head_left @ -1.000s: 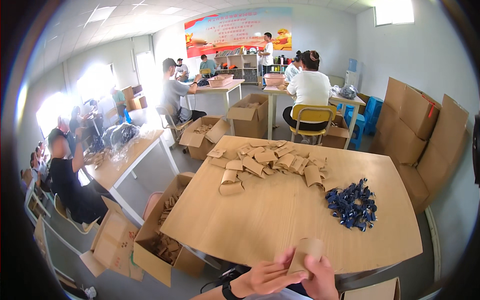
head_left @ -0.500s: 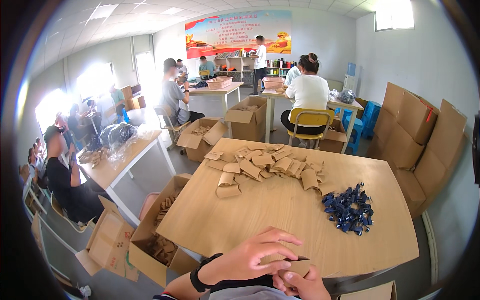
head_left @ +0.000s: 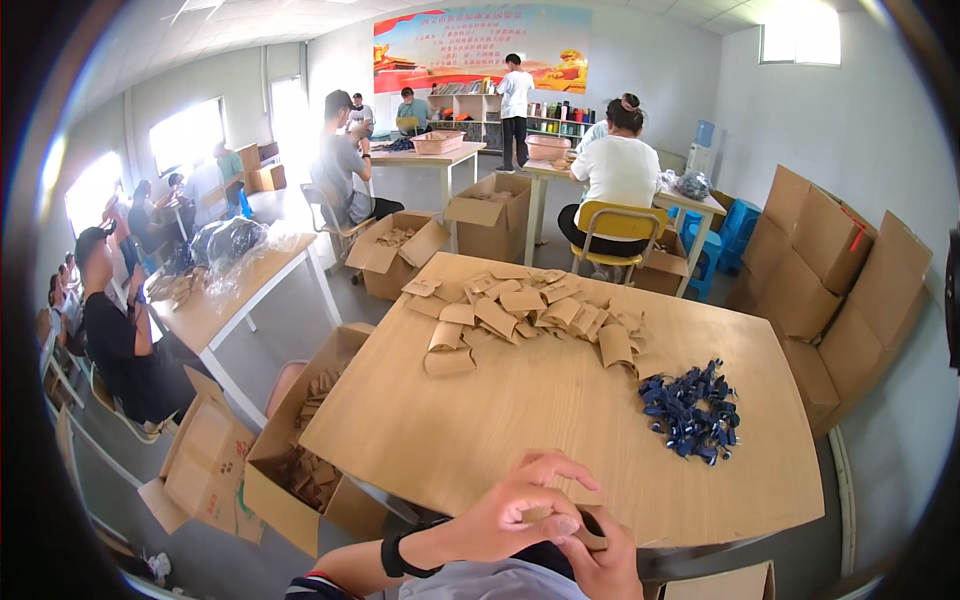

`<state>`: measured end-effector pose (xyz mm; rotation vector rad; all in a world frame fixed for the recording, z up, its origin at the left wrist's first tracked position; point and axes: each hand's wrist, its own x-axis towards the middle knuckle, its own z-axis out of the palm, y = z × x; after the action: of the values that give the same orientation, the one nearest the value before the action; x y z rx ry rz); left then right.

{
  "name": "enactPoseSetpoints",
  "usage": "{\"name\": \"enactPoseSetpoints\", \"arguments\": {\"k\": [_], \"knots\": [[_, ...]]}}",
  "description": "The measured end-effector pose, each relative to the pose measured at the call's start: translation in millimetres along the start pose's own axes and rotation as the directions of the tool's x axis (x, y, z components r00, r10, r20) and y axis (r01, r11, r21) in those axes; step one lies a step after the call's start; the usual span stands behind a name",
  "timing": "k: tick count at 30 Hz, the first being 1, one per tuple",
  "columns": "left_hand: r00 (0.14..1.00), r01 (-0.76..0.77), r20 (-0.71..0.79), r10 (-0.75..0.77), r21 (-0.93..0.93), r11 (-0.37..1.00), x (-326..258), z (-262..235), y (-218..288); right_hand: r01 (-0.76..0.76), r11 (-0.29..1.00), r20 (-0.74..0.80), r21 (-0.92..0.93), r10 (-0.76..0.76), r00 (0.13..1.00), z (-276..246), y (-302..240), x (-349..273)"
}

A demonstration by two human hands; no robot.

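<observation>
- I see a small folded brown cardboard piece (head_left: 588, 527) at the near edge of the wooden counter (head_left: 520, 420), pinched between both hands at the bottom of the view.
- My left hand (head_left: 515, 510) arches over it from above, fingers (head_left: 560, 523) curled down and gripping its top; a black band sits on that wrist.
- My right hand (head_left: 600, 555) cups it from below, fingers closed around its underside; most of the piece is hidden.
- Well apart, to the right on the counter, lies a heap of dark blue small parts (head_left: 692, 412).
- Across the far side spreads a loose pile of flat brown cardboard sleeves (head_left: 520, 310).
- Left of the counter, on the floor, stands an open cardboard box holding brown pieces (head_left: 300, 450).
- Beyond, a seated person in a white top (head_left: 617, 180) faces away on a yellow chair.
</observation>
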<state>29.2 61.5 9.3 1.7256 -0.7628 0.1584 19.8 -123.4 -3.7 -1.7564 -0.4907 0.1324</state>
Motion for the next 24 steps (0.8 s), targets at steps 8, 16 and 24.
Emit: {"name": "enactPoseSetpoints", "arguments": {"k": [8,16,24], "knots": [[0.985,0.082,-0.122,-0.119,-0.269,0.96,6.1,37.2,-16.6,0.341,0.91,0.205,-0.238,-0.296,0.933,-34.9,-3.2,2.7],[0.987,-0.076,-0.149,0.064,-0.074,0.994,4.0,54.7,-12.2,0.012,1.0,0.163,0.002,-0.012,0.987,-41.6,10.0,-10.5],[0.875,-0.417,0.201,0.441,0.776,0.473,8.3,56.1,-23.6,0.005,0.829,-0.177,0.559,0.114,0.978,-24.3,62.0,-17.2]]}}
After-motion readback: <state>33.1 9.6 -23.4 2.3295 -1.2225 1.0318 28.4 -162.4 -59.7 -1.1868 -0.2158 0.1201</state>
